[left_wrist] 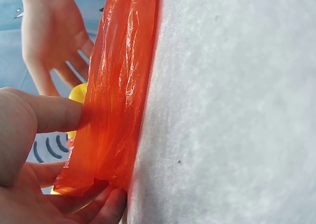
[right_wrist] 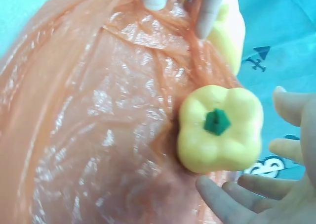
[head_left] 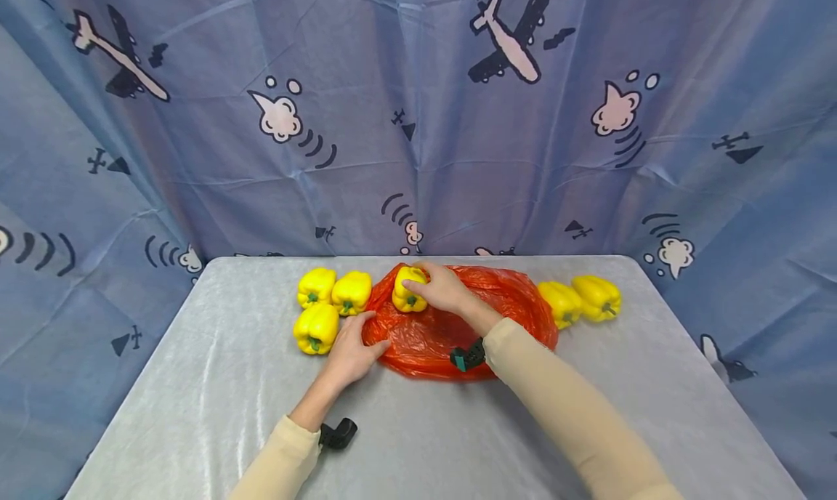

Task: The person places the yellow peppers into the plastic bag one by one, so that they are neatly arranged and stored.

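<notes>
A red plastic bag lies spread with its mouth up in the middle of the table. One yellow bell pepper with a green stem sits inside its far left part. My right hand is beside that bell pepper, fingers and thumb spread, one fingertip close to its lower edge. At the bag's left rim, my left hand holds the plastic, with the thumb on one side and fingers curled at the lower edge of the bag. Part of the bag's right side is hidden under my right forearm.
Three yellow bell peppers stand grouped left of the bag, close to my left hand. Two more bell peppers lie at its right edge. Behind the white-covered table hangs a blue curtain printed with planes.
</notes>
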The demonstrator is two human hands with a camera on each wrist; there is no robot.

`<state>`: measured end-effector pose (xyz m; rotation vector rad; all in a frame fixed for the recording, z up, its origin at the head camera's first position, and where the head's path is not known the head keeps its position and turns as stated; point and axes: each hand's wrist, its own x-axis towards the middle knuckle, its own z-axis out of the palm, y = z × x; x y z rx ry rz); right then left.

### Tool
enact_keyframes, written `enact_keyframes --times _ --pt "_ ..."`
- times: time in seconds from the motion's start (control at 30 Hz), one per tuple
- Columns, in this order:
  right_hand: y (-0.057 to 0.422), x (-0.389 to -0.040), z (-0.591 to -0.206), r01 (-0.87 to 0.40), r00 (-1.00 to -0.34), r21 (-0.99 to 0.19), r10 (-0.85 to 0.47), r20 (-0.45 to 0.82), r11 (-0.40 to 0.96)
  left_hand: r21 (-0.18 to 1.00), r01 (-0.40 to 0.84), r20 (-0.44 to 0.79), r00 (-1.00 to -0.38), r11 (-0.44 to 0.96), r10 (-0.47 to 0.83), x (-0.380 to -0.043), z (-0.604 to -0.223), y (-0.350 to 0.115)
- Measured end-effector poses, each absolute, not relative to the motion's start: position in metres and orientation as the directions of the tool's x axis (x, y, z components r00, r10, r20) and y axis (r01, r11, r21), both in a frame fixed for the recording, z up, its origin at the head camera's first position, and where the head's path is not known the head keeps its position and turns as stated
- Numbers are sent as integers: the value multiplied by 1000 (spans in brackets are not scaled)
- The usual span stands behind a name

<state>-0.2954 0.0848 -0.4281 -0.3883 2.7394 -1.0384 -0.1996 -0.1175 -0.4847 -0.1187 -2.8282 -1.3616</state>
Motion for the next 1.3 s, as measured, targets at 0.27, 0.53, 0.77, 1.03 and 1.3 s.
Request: enact_keyframes --times 0.27,0.53,0.77,1.03,1.3 --pt "94 -285 -403 -221 -941 -614 -331 -68 757 782 59 26 -998 621 62 -200 -485 -119" --pt "107 -269 -380 -219 -945 -627 -323 -55 748 782 67 33 -997 620 66 -200 -485 -119" --pt "125 -257 -372 -291 -939 -585 -342 24 757 784 71 37 -997 617 68 -199 -484 -118" --pt "152 -249 -374 -314 -943 -554 -319 91 771 784 64 32 -998 618 63 -199 -483 -117" --pt "186 -249 -382 -268 -962 -562 -253 107 782 782 68 33 -997 619 68 -199 -483 -117"
